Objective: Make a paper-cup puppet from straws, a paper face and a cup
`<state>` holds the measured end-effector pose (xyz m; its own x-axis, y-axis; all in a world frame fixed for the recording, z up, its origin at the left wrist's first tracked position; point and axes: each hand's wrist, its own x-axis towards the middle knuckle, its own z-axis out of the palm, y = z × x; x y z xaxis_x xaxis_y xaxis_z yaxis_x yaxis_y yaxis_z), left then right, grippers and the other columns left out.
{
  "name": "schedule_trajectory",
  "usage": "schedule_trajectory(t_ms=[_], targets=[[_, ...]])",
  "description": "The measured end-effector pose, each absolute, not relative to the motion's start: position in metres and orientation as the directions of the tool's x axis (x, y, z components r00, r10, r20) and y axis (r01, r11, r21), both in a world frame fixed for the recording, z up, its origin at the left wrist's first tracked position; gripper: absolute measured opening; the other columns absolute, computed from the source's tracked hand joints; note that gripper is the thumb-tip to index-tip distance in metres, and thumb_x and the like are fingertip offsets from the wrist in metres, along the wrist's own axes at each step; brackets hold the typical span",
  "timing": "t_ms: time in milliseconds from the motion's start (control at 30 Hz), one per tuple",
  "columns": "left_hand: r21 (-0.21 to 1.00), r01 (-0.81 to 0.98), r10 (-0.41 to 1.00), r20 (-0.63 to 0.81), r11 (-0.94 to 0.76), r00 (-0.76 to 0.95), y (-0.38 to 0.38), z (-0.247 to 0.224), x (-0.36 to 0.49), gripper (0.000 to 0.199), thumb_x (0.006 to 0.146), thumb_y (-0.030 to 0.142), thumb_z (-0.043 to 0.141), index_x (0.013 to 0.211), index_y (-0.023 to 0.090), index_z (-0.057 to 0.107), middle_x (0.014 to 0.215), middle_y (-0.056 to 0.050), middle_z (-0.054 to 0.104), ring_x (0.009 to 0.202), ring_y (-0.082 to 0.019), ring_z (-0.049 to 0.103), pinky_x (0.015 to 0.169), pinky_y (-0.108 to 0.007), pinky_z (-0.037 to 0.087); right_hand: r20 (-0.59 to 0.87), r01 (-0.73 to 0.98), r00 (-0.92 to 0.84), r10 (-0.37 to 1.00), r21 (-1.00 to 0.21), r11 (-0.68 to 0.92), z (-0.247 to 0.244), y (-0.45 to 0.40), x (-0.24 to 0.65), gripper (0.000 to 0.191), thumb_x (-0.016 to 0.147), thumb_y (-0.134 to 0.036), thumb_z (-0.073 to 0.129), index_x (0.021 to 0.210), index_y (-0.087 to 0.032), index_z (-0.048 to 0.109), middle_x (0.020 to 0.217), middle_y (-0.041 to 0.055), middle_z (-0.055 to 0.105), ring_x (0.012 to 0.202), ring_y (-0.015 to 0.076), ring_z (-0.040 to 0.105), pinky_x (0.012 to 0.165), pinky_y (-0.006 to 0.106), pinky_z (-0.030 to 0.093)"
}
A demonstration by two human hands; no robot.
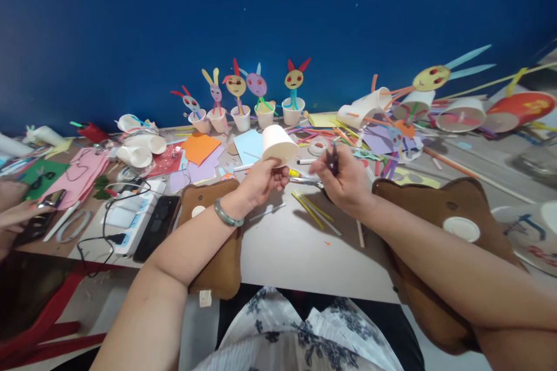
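Upside down in my left hand is a white paper cup, its closed end facing up and my fingers closed around the rim side. To its right, my right hand is closed on a dark two-pronged tool; most of it is hidden by the fingers, so I cannot tell its exact kind. The tool is apart from the cup. Below the hands, a shiny metal blade lies by a yellow-tipped marker. Yellow and clear straws lie on the grey tabletop.
Several paper-cup figures with rabbit-like heads stand along the blue wall. Brown cushions flank my arms. A power strip and black phone lie left. Another person's hand is at the far left.
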<state>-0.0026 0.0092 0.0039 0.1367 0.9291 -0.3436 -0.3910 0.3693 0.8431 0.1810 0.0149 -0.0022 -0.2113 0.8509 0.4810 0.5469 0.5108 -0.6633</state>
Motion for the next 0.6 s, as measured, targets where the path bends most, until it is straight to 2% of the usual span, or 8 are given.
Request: schedule_trajectory(t_ms=[67,200,400,600], targets=[[0.840,-0.441,0.947,-0.309,0.316,0.089,0.009,0.003,-0.002,0.003,0.079,0.016,0.055,0.081,0.013,0.055,0.058,0.002,0.055,0.043,-0.007,0.049,0.040,-0.017,0.030,0.410,0.574,-0.298,0.862,-0.645,0.505,-0.003,0.014,0.178,0.032,0.091,-0.055,0.053,0.082,-0.025,0.050,0.064,0.0011,0.056,0.057,0.0175,0.048,0.058,0.032,0.037],[0.838,-0.479,0.954,-0.299,0.262,-0.001,0.009,-0.001,0.003,0.012,0.079,0.016,0.063,0.072,0.014,0.054,0.056,0.002,0.055,0.044,-0.005,0.049,0.044,-0.018,0.032,0.297,0.585,-0.421,0.857,-0.634,0.506,-0.006,0.012,0.171,0.040,0.090,-0.058,0.055,0.072,-0.024,0.042,0.059,-0.0008,0.052,0.055,0.0161,0.046,0.056,0.029,0.031],[0.840,-0.506,0.968,-0.249,0.195,-0.039,0.002,-0.003,0.013,0.006,0.073,0.008,0.060,0.077,0.012,0.058,0.057,0.003,0.056,0.047,-0.006,0.051,0.049,-0.020,0.035,0.232,0.698,-0.400,0.887,-0.550,0.459,-0.008,0.010,0.168,0.031,0.095,-0.051,0.046,0.082,-0.023,0.049,0.063,0.0032,0.059,0.059,0.0206,0.053,0.057,0.030,0.031],[0.837,-0.509,0.962,-0.268,0.203,-0.057,-0.003,0.000,0.016,0.009,0.074,0.011,0.062,0.082,0.012,0.060,0.063,0.002,0.059,0.052,-0.007,0.054,0.052,-0.021,0.038,0.193,0.831,-0.391,0.900,-0.346,0.435,-0.007,0.010,0.168,0.035,0.099,-0.045,0.037,0.098,-0.018,0.059,0.075,0.0125,0.070,0.069,0.0288,0.063,0.060,0.032,0.029]])
